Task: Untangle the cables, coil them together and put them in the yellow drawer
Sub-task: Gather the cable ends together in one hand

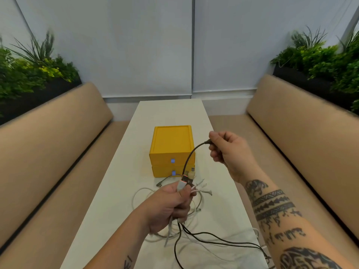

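1. Holding the cables (183, 184) bunched in my left hand (171, 206), I curl my fingers tight round the bundle just below its plug ends. The plugs stand together above my fist and the tails hang free below it, which gives me one fixed point to sort from.
2. My right hand (227, 152) pinches the plug end of the black cable (191, 156) between thumb and fingers, raised up and to the right above the table (116, 191). I judge this is to draw that one strand clear of the others. It arcs from my right hand down into the left fist.
3. Nothing is coiled yet. White loops (139, 193) lie on the table under and to the left of my left hand. Dark strands trail toward the near right edge, and I cannot see where they end.
4. The yellow drawers (172, 142), two of them stacked, sit on the table just beyond my left hand. Both look closed, and all the cables I can see are outside them. One hand has to come free before I can open a drawer.
5. A small dark plug (159, 185) lies on the table just in front of the lower drawer, and I think it could snag there. The padded benches (58, 142) on both sides and the planters (38, 74) behind them are well apart from the work.
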